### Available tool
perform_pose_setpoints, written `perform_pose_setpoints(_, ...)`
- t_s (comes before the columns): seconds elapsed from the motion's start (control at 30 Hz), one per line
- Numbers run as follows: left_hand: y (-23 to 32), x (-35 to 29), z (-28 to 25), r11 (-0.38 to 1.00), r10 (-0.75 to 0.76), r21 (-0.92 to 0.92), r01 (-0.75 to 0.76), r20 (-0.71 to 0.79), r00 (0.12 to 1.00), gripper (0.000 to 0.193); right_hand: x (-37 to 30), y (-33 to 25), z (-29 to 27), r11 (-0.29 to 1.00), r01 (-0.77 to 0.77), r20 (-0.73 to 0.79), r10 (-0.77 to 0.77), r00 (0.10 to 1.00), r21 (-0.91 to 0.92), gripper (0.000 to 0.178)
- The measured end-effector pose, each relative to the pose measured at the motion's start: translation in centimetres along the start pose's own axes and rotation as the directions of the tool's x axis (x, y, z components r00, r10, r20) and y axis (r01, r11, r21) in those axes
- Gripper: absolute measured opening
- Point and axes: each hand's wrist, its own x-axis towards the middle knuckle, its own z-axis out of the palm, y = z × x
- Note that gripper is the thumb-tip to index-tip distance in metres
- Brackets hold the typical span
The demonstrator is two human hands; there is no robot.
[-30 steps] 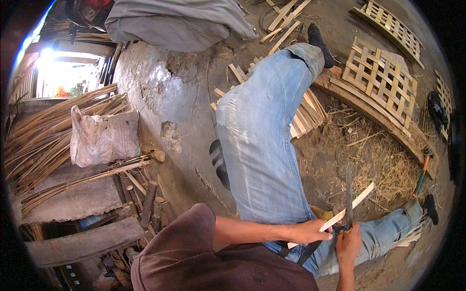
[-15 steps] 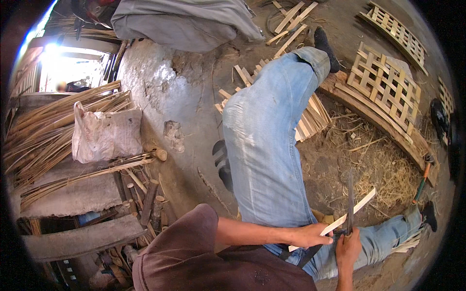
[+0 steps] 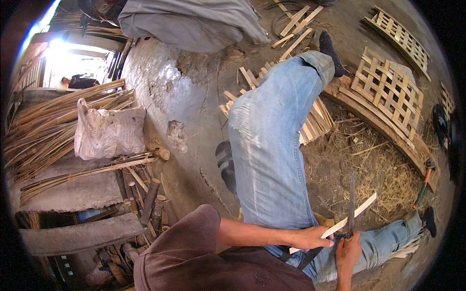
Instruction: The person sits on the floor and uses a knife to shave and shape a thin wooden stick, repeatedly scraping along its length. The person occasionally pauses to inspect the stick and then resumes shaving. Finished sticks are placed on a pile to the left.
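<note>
We see a pale sack (image 3: 112, 133), a sandal (image 3: 225, 168) on the floor (image 3: 200, 150), a hammer (image 3: 424, 186) and grey cloth (image 3: 189, 25).

A dark brown short-sleeved shirt (image 3: 194, 262) tops faded blue jeans (image 3: 272, 165) with pale creases (image 3: 253, 139) on the left leg and a turned-up cuff (image 3: 319, 67); socks (image 3: 328, 48) are dark, both hands (image 3: 349, 251) bare.

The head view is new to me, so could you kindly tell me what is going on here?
A person in blue jeans holds a pale flat strip in the left hand and a knife upright in the right hand. The knife crosses the strip in this view; whether they touch is hard to tell. Thin shavings lie between the legs, and a woven lattice panel is off to the right.
</note>
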Motion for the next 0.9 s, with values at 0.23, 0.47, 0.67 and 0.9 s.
perform_pose_setpoints(0.23,-3.1,1.5,0.3,0.990,0.126,0.073,-0.123,-0.036,0.991,0.047,0.0,-0.1,0.0,0.999,-0.017,-0.019,0.016,1.000,-0.046,0.045)
perform_pose_setpoints(0.47,-2.3,0.8,0.6,0.995,0.001,0.104,0.009,-0.098,0.995,0.045,0.6,-3.4,-2.5,0.996,-0.036,0.156,0.047,0.987,-0.077,0.050)
perform_pose_setpoints(0.67,-8.5,6.3,0.0,0.994,0.109,-0.011,-0.112,-0.155,0.982,0.029,0.2,-4.2,-3.3,0.994,0.108,0.145,-0.101,0.984,-0.037,0.039)
perform_pose_setpoints(0.9,-9.2,7.5,-1.2,0.998,-0.004,0.058,0.015,-0.185,0.983,0.033,0.1,-3.6,-3.2,0.987,0.157,0.097,-0.154,0.983,-0.018,0.037)
